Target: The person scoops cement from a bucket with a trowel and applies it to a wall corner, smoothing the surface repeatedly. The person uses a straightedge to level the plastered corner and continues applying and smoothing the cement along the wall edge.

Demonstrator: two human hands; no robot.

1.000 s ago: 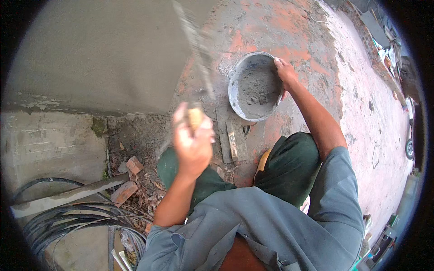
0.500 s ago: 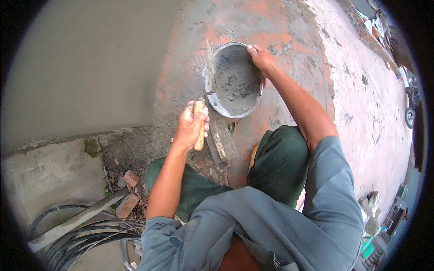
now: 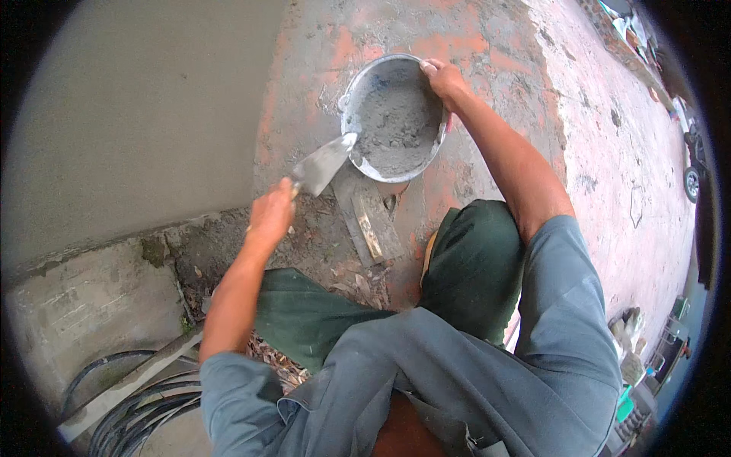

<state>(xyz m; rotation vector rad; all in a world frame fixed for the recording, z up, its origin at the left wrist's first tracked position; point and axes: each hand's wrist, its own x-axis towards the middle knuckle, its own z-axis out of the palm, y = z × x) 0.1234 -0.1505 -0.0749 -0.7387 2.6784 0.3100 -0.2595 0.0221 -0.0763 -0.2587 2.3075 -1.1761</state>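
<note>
In front of me, a round bucket (image 3: 368,169) of grey mortar (image 3: 396,122) rests on the stained floor, tilted a little. My right hand (image 3: 445,82) grips its far right rim, thumb and fingers closed over the edge. To the left of the bucket, my left hand (image 3: 270,213) is wrapped around the handle of a trowel (image 3: 324,164). The trowel's metal blade points up and right, and its tip is at the bucket's left rim. Just below the bucket lies a flat float (image 3: 367,221) with a worn, pale handle strip.
A smooth grey mortar surface (image 3: 152,114) spreads across the upper left, bordered by a concrete slab (image 3: 91,305). Coiled black hoses (image 3: 145,411) lie at lower left, beside dry leaves (image 3: 362,291). A wheel (image 3: 691,183) and assorted clutter stand along the far right.
My left hand has moved left and down, and the trowel's blade now shows in full. The bucket and my right hand sit slightly higher in view.
</note>
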